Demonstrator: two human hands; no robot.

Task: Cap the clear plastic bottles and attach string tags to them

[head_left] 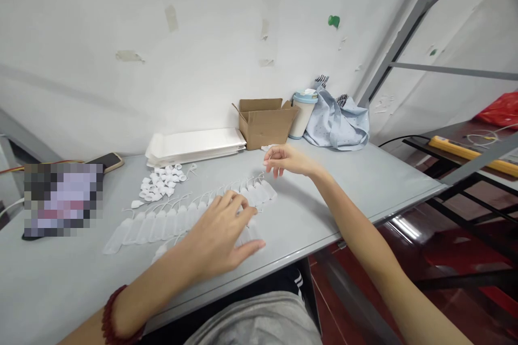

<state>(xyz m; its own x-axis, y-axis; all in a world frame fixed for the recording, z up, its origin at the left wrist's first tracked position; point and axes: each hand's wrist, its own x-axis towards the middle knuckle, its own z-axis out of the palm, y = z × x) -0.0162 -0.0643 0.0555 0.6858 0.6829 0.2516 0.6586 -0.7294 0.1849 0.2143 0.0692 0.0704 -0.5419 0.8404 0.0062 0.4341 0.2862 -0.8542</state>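
Note:
A row of translucent white, flat, bottle-shaped pieces with thin white loops lies across the grey table. My left hand is over the near side of the row, palm down, thumb and fingers apart; it partly covers a few more such pieces in front. Past the row's right end, my right hand is raised slightly above the table with thumb and fingertips pinched together. Something thin and pale seems to be at those fingertips, too small to name. Small white ring-like pieces form a loose pile behind the row.
Along the wall stand a stack of white flat sheets, an open cardboard box, a white cup with a blue lid and a light blue cloth bag. A phone and a blurred-out object lie at the left.

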